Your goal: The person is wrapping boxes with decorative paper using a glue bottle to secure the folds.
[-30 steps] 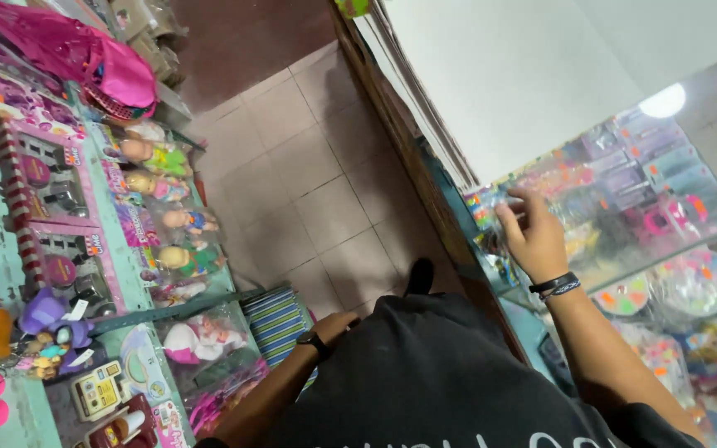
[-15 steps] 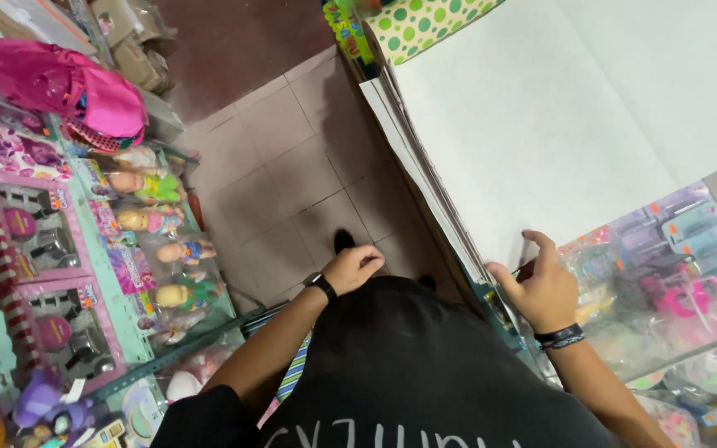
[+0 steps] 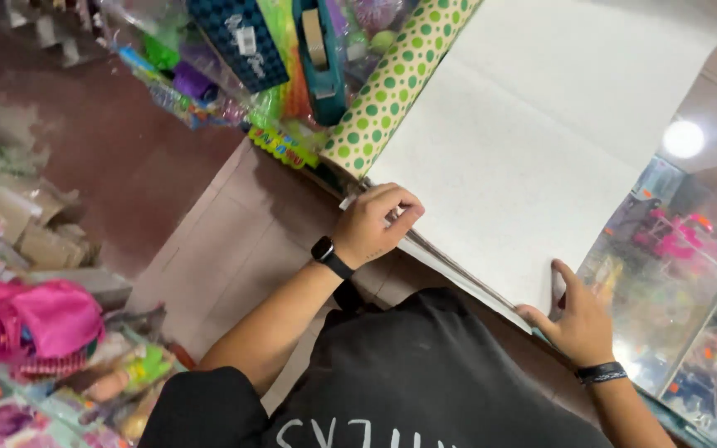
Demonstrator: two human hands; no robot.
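Now your left hand (image 3: 373,222) sits at the near-left edge of the large white sheet of wrapping paper (image 3: 524,141), its grip curled nearly shut with the fingers (image 3: 398,217) folded over the paper's edge; whether they pinch the top sheet alone or the stack beneath it cannot be told. A black wristwatch (image 3: 330,256) rides just behind that hand on your forearm. Your right hand (image 3: 576,319) lies at the sheet's nearer corner, its grip loose and partly spread, thumb raised against the paper's edge and fingers resting on the glass-topped display bench (image 3: 690,274) just beside it; it touches the sheet but closes on nothing you can see. A black band (image 3: 601,373) circles that wrist.

The white sheet stretches away from both hands, lying flat across the bench, its left edge running between your two grips. Beyond your left grip, touching the sheet's far-left edge, lies a roll of cream paper with green dots (image 3: 396,83). Past that roll stand a teal tape dispenser (image 3: 319,54) and a dark blue patterned box (image 3: 238,37). Far to the left of your left arm, well apart from the paper, a pink bag (image 3: 39,319) rests among packaged toys (image 3: 118,377). Your black shirt (image 3: 425,382) fills the space between your arms.
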